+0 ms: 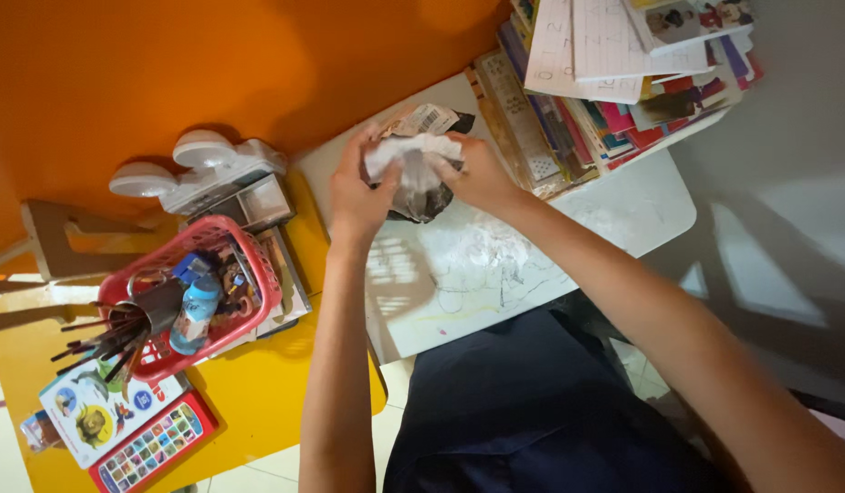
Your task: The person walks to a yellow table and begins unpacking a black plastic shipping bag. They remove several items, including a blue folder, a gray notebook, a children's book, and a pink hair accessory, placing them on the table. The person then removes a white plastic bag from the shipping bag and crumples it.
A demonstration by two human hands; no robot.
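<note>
Both of my hands hold a crumpled bundle of white paper and dark plastic wrapper (419,173) above a white desk (623,215). My left hand (360,194) grips its left side, fingers curled over the white part. My right hand (477,173) pinches the right side from above. A barcode label shows on the wrapper's upper edge. The desk surface under the bundle is covered with pencil and crayon scribbles.
A tall stack of books and worksheets (614,73) fills the desk's far right corner. On the yellow table (258,393) to the left stand a red basket (262,265) with pencils and a small bottle, a white twin-lamp device (208,164), a picture book and a toy keypad (153,447). An orange wall lies behind.
</note>
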